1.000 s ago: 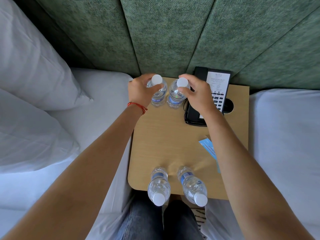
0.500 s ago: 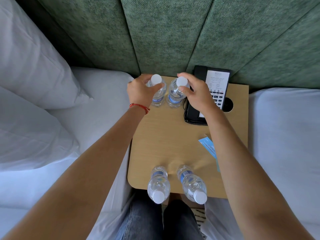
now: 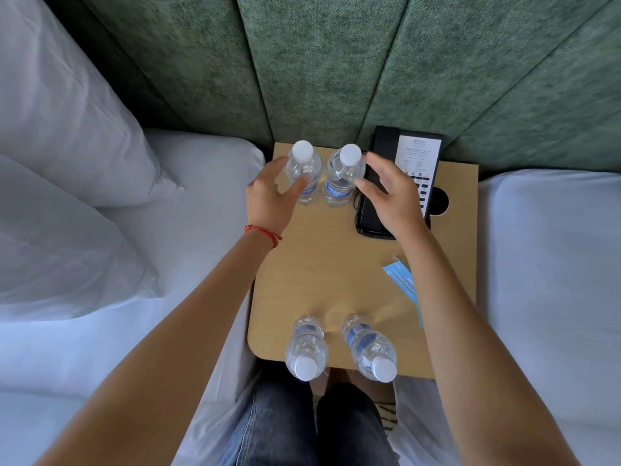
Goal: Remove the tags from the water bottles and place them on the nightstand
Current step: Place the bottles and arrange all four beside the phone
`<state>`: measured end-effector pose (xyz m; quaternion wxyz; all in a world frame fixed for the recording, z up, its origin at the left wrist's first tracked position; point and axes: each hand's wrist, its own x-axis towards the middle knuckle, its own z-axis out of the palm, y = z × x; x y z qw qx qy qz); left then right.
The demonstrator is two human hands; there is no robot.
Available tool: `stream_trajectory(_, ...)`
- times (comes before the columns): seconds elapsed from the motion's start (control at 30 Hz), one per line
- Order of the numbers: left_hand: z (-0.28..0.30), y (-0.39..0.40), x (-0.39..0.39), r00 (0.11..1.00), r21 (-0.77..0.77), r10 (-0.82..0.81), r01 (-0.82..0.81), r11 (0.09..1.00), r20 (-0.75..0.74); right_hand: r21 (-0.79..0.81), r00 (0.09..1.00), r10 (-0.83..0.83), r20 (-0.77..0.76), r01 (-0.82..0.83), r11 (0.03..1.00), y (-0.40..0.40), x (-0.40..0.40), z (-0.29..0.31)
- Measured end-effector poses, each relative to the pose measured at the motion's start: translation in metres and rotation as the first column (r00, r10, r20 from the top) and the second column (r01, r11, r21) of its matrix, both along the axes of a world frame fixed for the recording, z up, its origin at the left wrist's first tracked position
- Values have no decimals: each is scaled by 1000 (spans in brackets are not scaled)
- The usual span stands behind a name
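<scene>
Two clear water bottles with white caps stand upright side by side at the back of the wooden nightstand (image 3: pixel 322 264): the back left bottle (image 3: pixel 304 176) and the back right bottle (image 3: pixel 342 176). My left hand (image 3: pixel 272 196) hovers just left of the first with fingers spread, holding nothing. Just right of the second, my right hand (image 3: pixel 389 200) is spread the same way, free of it. Two more bottles stand at the front edge, the front left bottle (image 3: pixel 305 348) and the front right bottle (image 3: pixel 369 351). Light blue paper tags (image 3: pixel 401 277) lie on the right side, partly under my right forearm.
A black hotel phone (image 3: pixel 400 183) with a white card lies at the back right, beside a round hole (image 3: pixel 438 201) in the top. White beds flank the nightstand, pillows (image 3: pixel 60 163) at left. A green padded headboard (image 3: pixel 336 62) rises behind. My legs are below the front edge.
Both hands let go of the two back bottles and drew back toward me with fingers spread. The bottles stay upright at the back.
</scene>
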<state>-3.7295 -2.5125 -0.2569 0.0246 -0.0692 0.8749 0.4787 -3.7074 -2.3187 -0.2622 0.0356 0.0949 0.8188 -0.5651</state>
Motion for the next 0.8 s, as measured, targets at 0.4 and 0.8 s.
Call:
stream_trajectory(0.4, 38, -9, 132, 987, 141, -143, 132, 981, 71, -68, 1000, 0, -28, -2, 998, -7, 124, 46)
stream_trajectory(0.8, 22, -34, 227, 952, 107, -213, 194, 975, 221, 37, 991, 65, 121, -70, 997, 0, 238, 29)
